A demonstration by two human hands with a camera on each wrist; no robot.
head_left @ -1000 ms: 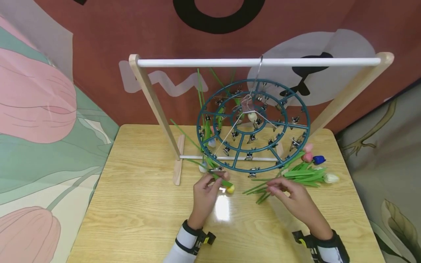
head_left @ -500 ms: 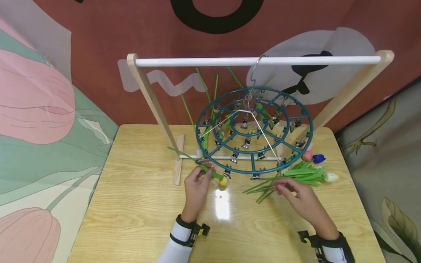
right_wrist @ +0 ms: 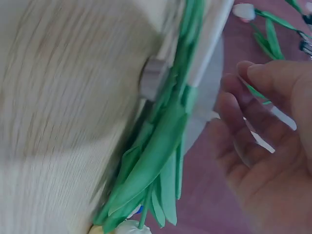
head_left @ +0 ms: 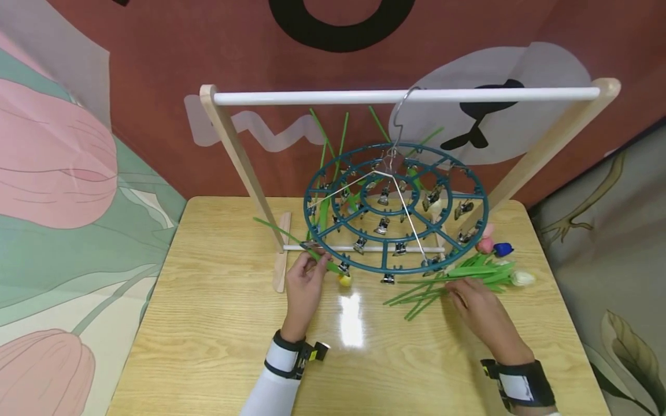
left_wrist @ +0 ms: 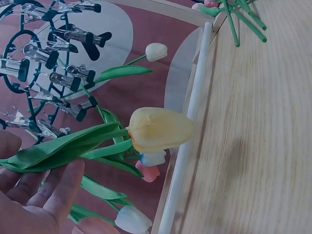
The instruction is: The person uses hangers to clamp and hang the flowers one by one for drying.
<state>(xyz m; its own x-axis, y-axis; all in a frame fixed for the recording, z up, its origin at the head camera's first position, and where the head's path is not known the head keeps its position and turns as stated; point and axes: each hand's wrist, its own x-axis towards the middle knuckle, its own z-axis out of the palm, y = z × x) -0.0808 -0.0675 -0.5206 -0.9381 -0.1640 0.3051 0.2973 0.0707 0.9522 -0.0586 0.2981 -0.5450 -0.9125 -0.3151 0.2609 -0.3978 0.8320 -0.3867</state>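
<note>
My left hand (head_left: 304,286) pinches the leafy stem of a yellow tulip (left_wrist: 161,129) at the near left edge of a round teal clip hanger (head_left: 385,270). The tulip's bloom points right, and its stem runs left past a metal clip on the rim. Over a bunch of tulips (head_left: 481,271) on the table hovers my right hand (head_left: 481,312). Its fingers are loosely bent; in the right wrist view nothing shows between them, and the green leaves (right_wrist: 151,161) lie beside it. Several other tulips hang bloom-down from the hanger, including a white tulip (left_wrist: 156,51).
The hanger hooks onto the white top bar (head_left: 312,97) of a wooden stand, whose left post (head_left: 241,164) rises from the wooden table (head_left: 218,323). Metal clips (head_left: 387,279) dangle all around the rings. A low white bar (left_wrist: 185,146) joins the stand's feet. A printed cloth backs the table.
My left hand has moved left and away from me with the yellow tulip, and the hanger has turned and tilted flatter. The right hand has shifted right over the tulip bunch.
</note>
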